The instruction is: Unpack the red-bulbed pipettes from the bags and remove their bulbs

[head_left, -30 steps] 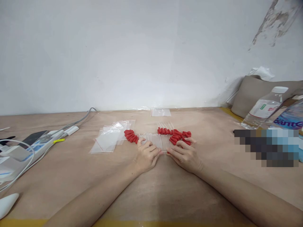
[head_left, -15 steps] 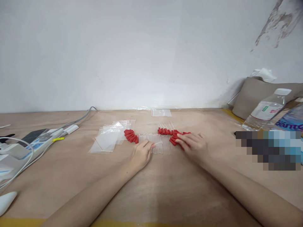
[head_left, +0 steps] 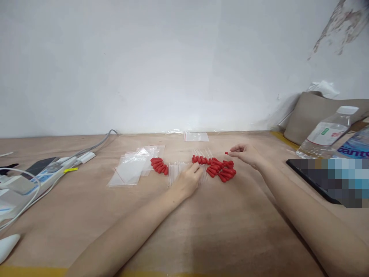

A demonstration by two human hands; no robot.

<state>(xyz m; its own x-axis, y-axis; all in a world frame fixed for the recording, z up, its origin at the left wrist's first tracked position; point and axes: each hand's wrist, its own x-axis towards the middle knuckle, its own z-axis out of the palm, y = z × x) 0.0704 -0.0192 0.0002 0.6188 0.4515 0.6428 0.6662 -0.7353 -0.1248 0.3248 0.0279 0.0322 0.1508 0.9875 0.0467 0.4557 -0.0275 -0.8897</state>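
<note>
In the head view my right hand (head_left: pixel 245 154) is raised at the right, pinching a small red rubber bulb (head_left: pixel 226 153) between its fingertips. My left hand (head_left: pixel 189 179) is closed over a row of thin clear tubes (head_left: pixel 174 171). It pinches a clear tube, mostly hidden by the fingers. Just beyond and right of the left hand lies a cluster of red rubber bulbs (head_left: pixel 212 169). A smaller group of red bulbs (head_left: pixel 159 166) lies left of the tubes. Several clear tubes with red bulbs at their near ends (head_left: pixel 199 153) point toward the wall.
Clear zip bags (head_left: pixel 129 169) overlap at the left, and one bag (head_left: pixel 196 137) lies by the wall. A power strip (head_left: pixel 49 177) with cables is at far left. On the right are a tilted water bottle (head_left: pixel 325 132), a dark-edged device (head_left: pixel 308 179) and a grey-brown container (head_left: pixel 302 115).
My right hand has lifted off the red bulb cluster, moving up and right with one bulb. My left hand has moved right and slightly forward along the tubes.
</note>
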